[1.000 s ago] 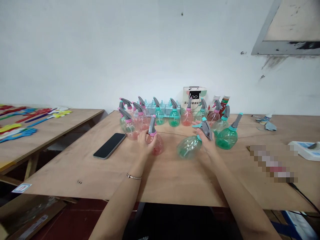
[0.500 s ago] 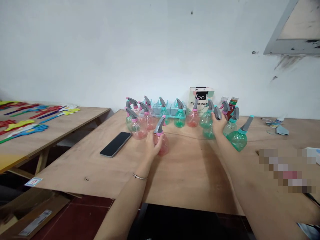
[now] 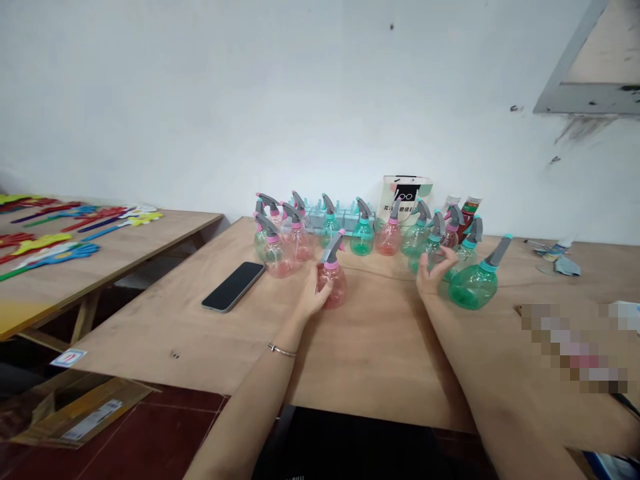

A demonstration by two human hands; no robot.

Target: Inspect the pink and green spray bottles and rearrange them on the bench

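While the left hand point(image 3: 311, 301) curls its fingers around the pink spray bottle point(image 3: 334, 283) standing mid-table point(image 3: 375, 340), right hand point(image 3: 433, 272) loose, fingers spread, holding nothing, just beside a green spray bottle point(image 3: 425, 248) in the far row, leaning green bottle point(image 3: 473, 285) right of it, phone point(image 3: 233, 285) left.

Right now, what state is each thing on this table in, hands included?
Left hand, gripping the pink spray bottle.
Pink spray bottle, upright on the table, capped.
Right hand, open, holding nothing.
Phone, flat, screen dark.
Back-row bottles, upright, capped.
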